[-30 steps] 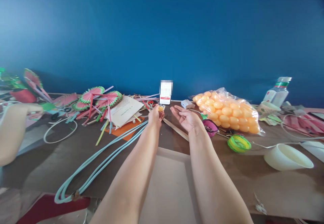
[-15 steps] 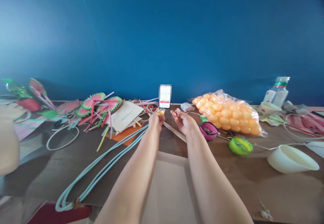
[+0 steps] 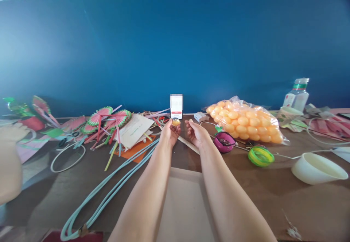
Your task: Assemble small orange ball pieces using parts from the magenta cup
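Observation:
My left hand (image 3: pixel 170 133) is in the middle of the view, closed round a small round yellow and silver item (image 3: pixel 175 122). Just to its right, my right hand (image 3: pixel 194 132) has its fingers curled and pressed together; whatever they hold, if anything, is too small to make out. The two hands are apart. Behind them a phone (image 3: pixel 176 107) stands upright with a lit screen. A flat strip (image 3: pixel 188 145) lies on the table below and between the hands. A purple pouch (image 3: pixel 224 142) with small dark things in it sits right of my right hand.
A clear bag of orange balls (image 3: pixel 246 121), a green-yellow ring (image 3: pixel 261 156), a white cup (image 3: pixel 318 168) and bottles (image 3: pixel 298 95) are on the right. Left lie pale blue tubes (image 3: pixel 109 183), paper fans (image 3: pixel 101 117) and papers (image 3: pixel 136 129). Another person's arm (image 3: pixel 9 158) enters at far left.
The view has tilted up slightly, showing the wall's top edge. My left hand has turned a little, so the yellow item shows more. The right hand's fingers have drawn closer together.

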`<state>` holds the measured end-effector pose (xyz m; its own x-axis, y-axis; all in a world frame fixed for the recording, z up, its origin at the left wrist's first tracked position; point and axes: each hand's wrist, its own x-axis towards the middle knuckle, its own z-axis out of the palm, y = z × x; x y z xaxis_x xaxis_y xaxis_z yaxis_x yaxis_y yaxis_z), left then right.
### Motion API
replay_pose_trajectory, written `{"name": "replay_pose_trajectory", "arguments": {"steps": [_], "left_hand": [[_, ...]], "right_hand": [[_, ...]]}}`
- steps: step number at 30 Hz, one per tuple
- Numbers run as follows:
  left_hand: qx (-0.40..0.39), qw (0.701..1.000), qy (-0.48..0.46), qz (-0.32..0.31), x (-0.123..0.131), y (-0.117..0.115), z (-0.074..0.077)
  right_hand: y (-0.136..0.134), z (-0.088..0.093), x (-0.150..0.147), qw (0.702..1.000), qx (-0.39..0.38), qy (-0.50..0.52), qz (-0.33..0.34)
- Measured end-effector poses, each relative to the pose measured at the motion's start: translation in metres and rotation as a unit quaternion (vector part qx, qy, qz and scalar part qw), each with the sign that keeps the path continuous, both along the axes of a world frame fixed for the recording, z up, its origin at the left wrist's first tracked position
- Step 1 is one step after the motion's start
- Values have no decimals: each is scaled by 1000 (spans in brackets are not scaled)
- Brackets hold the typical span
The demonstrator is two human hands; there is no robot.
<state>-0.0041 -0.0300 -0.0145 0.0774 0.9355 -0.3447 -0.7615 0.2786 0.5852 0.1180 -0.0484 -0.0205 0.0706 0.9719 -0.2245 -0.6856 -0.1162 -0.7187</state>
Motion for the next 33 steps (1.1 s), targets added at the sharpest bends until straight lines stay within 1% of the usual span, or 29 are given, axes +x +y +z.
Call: {"name": "replay_pose_trajectory", "arguments": {"steps": [4, 8, 11, 16, 24, 28, 33], "left_hand": [[25, 999, -8, -28, 1, -1, 0], [45, 999, -2, -25, 2, 0, -2], [43, 999, 5, -25, 2, 1, -3], [57, 997, 12, -48, 2, 0, -3], [49, 997, 25, -49, 3, -2, 0], [57, 996, 34, -57, 3, -3, 1], [64, 996, 38, -57, 3, -3, 1]], "right_hand": [[-1, 2, -1, 1000, 16, 0, 10], [-2, 3, -1, 1000, 24, -8, 0], [-2, 3, -2, 999, 38, -12, -1], [-1, 2, -3, 998, 52, -22, -8], [-1, 2, -3, 997, 72, -6, -10], [0, 1, -2, 996, 90, -14, -10], [2, 1, -2, 995, 97, 11, 0]]}}
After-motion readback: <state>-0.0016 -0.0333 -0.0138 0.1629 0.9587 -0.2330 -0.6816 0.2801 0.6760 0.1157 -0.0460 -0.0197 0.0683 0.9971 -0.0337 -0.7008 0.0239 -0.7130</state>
